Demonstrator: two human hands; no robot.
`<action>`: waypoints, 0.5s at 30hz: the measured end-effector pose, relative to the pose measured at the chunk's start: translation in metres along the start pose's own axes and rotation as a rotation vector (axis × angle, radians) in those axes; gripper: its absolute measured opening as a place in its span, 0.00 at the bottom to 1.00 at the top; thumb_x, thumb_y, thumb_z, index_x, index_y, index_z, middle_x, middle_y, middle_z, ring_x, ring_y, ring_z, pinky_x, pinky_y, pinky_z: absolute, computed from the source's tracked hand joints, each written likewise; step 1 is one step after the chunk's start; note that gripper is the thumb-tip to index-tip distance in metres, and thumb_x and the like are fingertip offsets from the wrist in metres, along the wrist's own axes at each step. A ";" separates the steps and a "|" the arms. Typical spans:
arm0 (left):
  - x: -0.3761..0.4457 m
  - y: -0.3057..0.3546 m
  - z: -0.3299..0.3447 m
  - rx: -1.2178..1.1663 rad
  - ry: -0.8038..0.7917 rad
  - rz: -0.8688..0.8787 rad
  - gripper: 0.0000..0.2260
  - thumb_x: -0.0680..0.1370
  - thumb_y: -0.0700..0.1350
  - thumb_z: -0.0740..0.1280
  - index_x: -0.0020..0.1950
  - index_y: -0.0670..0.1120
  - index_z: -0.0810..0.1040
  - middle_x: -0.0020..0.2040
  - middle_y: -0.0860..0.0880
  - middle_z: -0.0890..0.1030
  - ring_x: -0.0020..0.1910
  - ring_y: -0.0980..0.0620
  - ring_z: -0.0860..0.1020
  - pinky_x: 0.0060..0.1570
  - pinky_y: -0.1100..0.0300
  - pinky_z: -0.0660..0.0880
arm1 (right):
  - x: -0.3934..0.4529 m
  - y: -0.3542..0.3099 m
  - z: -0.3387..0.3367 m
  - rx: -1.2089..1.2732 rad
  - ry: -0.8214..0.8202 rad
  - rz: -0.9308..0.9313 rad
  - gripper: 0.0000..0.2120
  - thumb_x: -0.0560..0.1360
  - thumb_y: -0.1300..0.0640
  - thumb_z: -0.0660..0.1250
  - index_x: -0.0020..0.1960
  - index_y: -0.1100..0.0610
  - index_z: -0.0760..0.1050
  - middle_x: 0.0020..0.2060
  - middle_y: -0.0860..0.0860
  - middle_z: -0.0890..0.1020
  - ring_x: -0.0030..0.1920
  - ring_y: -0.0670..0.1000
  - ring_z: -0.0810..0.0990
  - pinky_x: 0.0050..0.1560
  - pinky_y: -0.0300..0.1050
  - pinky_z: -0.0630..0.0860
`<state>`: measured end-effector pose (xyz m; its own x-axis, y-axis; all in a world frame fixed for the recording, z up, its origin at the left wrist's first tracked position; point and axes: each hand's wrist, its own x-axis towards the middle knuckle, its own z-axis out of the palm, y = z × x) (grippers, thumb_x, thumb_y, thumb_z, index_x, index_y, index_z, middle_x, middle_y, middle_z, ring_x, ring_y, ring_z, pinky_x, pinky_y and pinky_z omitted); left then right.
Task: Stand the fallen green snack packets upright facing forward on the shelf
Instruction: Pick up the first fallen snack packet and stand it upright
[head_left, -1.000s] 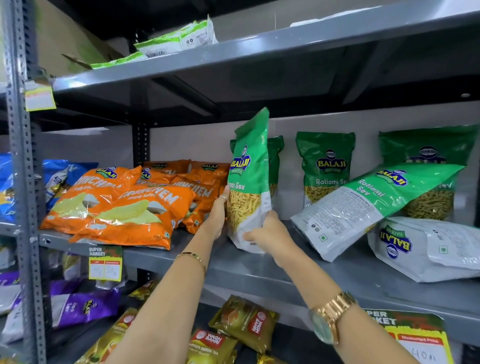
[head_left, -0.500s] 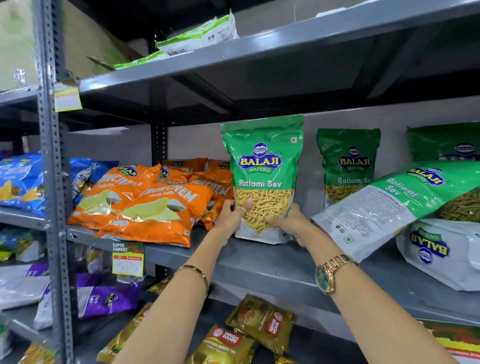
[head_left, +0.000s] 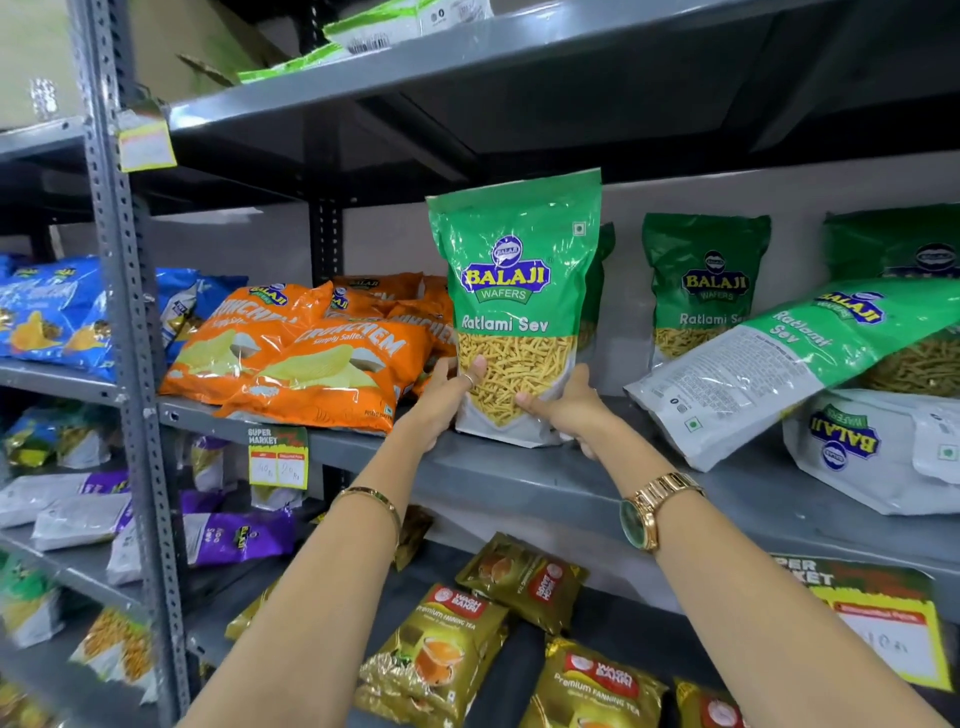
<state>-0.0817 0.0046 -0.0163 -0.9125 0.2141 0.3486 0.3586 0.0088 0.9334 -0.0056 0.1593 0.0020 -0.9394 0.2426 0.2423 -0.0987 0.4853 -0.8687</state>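
right-edge green packet (head_left: 904, 244) cropped, price tag (head_left: 278, 457) digits unreadable

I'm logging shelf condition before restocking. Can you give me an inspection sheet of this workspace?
Surface: grey metal shelf, bare along its front edge.
Job's things: green Ratlami Sev packet upright, facing forward; leaning green-and-white packet tilted, back panel showing; white-backed packet lying flat under it.
Clutter: orange crisp bags heaped at left.
Hands: left hand and right hand grip the upright packet's lower sides.
Cables: nothing seen.
Surroundings: gold tea packets below; yellow price tag.
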 end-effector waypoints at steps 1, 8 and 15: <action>-0.002 0.000 -0.002 -0.004 0.005 0.002 0.30 0.68 0.65 0.65 0.63 0.50 0.64 0.66 0.46 0.73 0.61 0.48 0.72 0.66 0.45 0.68 | -0.003 -0.001 0.002 -0.001 0.002 -0.003 0.41 0.71 0.49 0.70 0.73 0.60 0.49 0.71 0.58 0.66 0.69 0.58 0.67 0.57 0.48 0.72; -0.019 0.007 -0.009 -0.024 0.044 0.024 0.19 0.74 0.58 0.63 0.58 0.49 0.66 0.64 0.44 0.74 0.61 0.47 0.73 0.66 0.46 0.68 | -0.021 -0.005 0.014 0.043 0.028 -0.068 0.34 0.71 0.50 0.71 0.69 0.58 0.57 0.68 0.56 0.71 0.67 0.58 0.70 0.63 0.52 0.70; -0.042 0.022 0.007 0.149 0.433 0.234 0.34 0.73 0.53 0.67 0.73 0.45 0.55 0.72 0.41 0.66 0.70 0.43 0.65 0.71 0.47 0.61 | -0.042 -0.003 0.001 0.021 0.258 -0.177 0.38 0.72 0.49 0.69 0.73 0.61 0.54 0.70 0.59 0.68 0.69 0.59 0.68 0.64 0.51 0.69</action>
<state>-0.0347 0.0024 -0.0112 -0.7909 -0.1968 0.5795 0.5586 0.1547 0.8149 0.0336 0.1470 -0.0062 -0.7929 0.3623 0.4900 -0.2628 0.5222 -0.8113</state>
